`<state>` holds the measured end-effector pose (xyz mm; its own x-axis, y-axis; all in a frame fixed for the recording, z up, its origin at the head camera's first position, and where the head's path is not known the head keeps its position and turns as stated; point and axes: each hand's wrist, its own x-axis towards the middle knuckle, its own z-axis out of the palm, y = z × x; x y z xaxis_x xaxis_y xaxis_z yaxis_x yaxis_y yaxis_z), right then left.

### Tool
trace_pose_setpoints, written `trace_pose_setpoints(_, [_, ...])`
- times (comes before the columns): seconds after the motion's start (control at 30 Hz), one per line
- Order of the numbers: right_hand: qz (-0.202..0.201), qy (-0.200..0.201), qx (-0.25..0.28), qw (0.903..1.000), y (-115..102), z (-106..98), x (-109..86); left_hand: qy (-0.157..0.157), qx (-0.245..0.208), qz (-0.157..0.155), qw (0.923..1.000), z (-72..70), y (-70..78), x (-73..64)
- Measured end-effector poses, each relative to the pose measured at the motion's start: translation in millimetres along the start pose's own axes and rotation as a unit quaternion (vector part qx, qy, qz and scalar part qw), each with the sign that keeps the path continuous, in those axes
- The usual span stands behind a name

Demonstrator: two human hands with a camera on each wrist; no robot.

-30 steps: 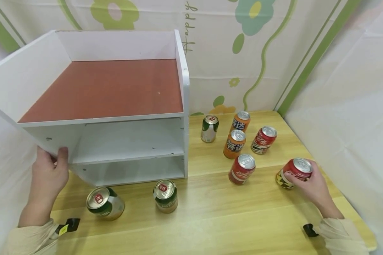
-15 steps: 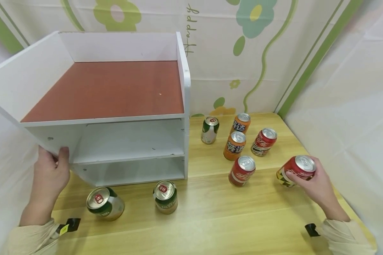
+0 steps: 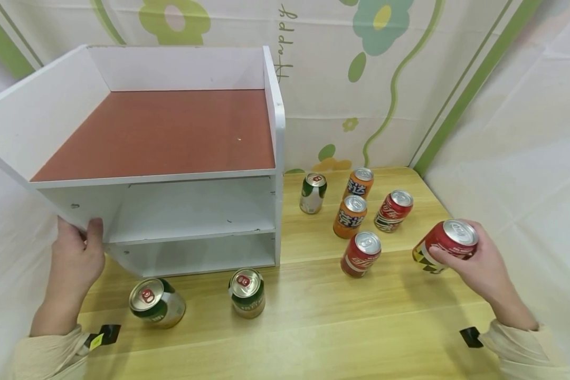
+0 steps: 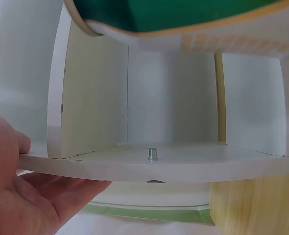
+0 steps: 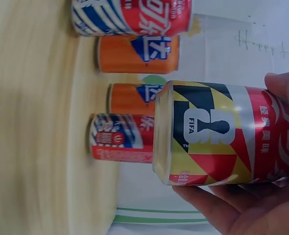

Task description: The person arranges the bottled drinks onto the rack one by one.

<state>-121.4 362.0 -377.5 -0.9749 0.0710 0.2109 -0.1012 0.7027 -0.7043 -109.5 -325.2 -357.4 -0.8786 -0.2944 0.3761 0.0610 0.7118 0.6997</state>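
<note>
My right hand [image 3: 489, 269] grips a red cola can [image 3: 439, 245] near the table's right side. In the right wrist view, the can's [image 5: 208, 132] yellow, black and red FIFA pattern shows, its base raised off the table. My left hand [image 3: 77, 258] grips the left side panel of a white shelf unit [image 3: 195, 208], with the thumb inside and the fingers outside. The left wrist view shows this hand [image 4: 32, 191] around the panel's front edge [image 4: 198, 171]. Just in front of the shelf stand two green-and-white cans [image 3: 166, 306], [image 3: 248, 298].
Right of the shelf stand a third green-and-white can [image 3: 312, 198], two orange soda cans [image 3: 349, 219], [image 3: 358, 184] and two red cola cans [image 3: 360, 256], [image 3: 391, 211]. White cloth [image 3: 527, 174] walls border the wooden table [image 3: 313, 332].
My right hand has lifted the red cola can off the table and moved it slightly right, tilting it. The left hand has stayed on the shelf panel.
</note>
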Motion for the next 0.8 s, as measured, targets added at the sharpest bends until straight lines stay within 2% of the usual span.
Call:
trace_pose_setpoints(0.17, [0.002, -0.004, 0.004, 1.0, -14, -6, 1.5, -0.003, 0.002, -0.003, 1.0, -0.3, 0.1, -0.3])
trace_pose_setpoints(0.4, [0.015, -0.01, 0.029, 0.9994, -35, -12, 0.7, -0.007, -0.001, 0.009, 0.9999, -0.6, -0.3, 1.4])
trace_pose_setpoints(0.8, [-0.021, -0.028, 0.038, 0.9987, -66, -14, -2.8, -0.02, -0.005, 0.007, 0.9998, -3.9, -0.5, 1.4])
